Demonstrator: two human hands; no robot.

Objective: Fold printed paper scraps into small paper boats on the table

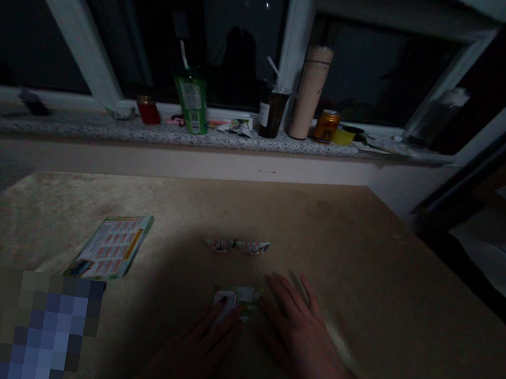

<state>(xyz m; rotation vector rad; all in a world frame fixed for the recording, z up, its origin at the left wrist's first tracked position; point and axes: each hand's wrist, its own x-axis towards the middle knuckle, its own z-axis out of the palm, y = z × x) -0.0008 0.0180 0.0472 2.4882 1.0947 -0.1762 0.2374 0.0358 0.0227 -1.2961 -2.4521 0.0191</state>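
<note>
A small green and white printed paper (251,296) lies on the tabletop (390,254), near its middle and well apart from the far edge. The left hand (206,341) has its fingers extended over it, tips on the paper, gripping nothing visible; the right hand (294,322) is spread with fingers loosely apart at the paper's right end, and whether it presses there cannot be told. Just beyond lie two wing-shaped printed folds (252,248), joined or merely touching, too dim to tell. One printed booklet (111,244) lies to the left. The bare wood runs widest to the right, towards a slanting edge; the far edge lies along the wall (190,166). Above, the speckled sill (236,144) carries two straw cups (192,104), one red jar (149,110), one tall pink bottle (311,94) and one golden can (326,126), before dark windows (155,16).
</note>
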